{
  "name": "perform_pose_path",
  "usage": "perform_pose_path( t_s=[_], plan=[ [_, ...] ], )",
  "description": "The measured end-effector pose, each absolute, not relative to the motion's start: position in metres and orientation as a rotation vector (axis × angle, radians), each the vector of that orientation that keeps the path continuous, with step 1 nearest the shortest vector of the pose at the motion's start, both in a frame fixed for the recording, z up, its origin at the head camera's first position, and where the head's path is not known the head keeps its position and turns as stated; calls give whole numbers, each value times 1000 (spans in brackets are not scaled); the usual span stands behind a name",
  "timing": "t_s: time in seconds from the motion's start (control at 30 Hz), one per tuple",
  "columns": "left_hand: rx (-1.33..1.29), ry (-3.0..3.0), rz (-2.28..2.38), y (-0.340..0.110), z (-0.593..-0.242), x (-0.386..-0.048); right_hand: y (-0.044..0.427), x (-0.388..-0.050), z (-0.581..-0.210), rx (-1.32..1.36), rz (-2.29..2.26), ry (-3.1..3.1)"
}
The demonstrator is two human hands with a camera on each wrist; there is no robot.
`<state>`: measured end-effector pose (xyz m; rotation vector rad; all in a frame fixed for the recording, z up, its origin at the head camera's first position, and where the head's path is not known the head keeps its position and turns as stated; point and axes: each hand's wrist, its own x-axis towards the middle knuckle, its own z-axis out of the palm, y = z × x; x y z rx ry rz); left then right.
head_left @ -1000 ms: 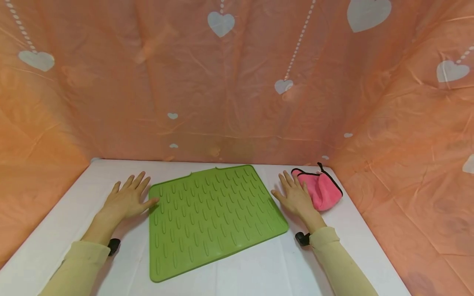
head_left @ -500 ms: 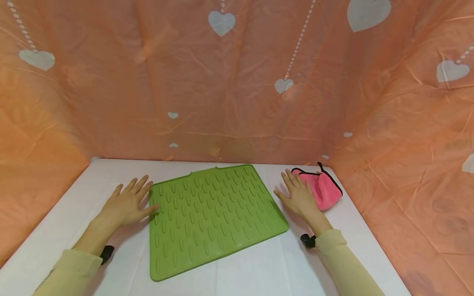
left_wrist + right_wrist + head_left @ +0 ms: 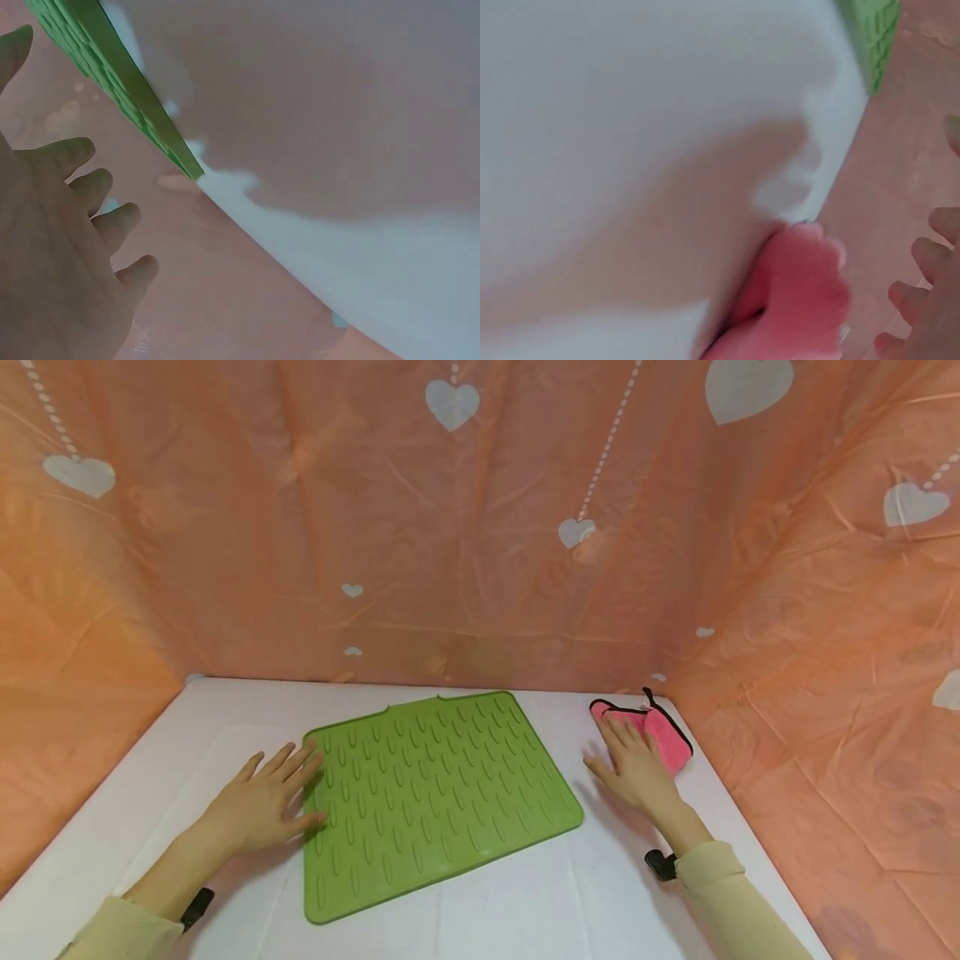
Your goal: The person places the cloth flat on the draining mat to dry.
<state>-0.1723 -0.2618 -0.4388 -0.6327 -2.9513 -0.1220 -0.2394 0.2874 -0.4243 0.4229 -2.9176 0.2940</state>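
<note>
A green mat [image 3: 442,793] with raised oval ridges lies slanted on the white table. My left hand [image 3: 255,806], fingers spread, hovers at its left edge, with fingertips over the mat. In the left wrist view the left hand [image 3: 60,247] holds nothing, and the mat [image 3: 135,90] shows at the upper left. To the mat's right, my right hand [image 3: 641,772] is spread above the table and partly covers a pink pouch [image 3: 667,739] with black trim. The right wrist view shows the pouch [image 3: 795,300] apart from the right hand [image 3: 934,300].
Orange sheeting [image 3: 465,568] with pale hearts rises behind the table and at both sides. White table surface [image 3: 510,910] shows in front of the mat. A small black device is strapped at each wrist.
My left hand has moved slightly nearer the body and over the mat's left edge. My right hand has shifted to the right, away from the mat and further across the pouch.
</note>
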Motion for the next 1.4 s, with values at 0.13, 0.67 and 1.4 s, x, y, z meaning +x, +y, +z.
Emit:
perform_pose_path(
  t_s=[0.13,0.67,1.4],
  plan=[
    [-668,-2940,-172,-253,-441,-158,300,-233,-430,441,282,-2919],
    [-845,-2817,-219,-232,-458,-115,330,-238,-451,469,212,-3033],
    [-954,-2870,-216,-230,-465,-109,341,-254,-442,555,196,-2851]
  ],
)
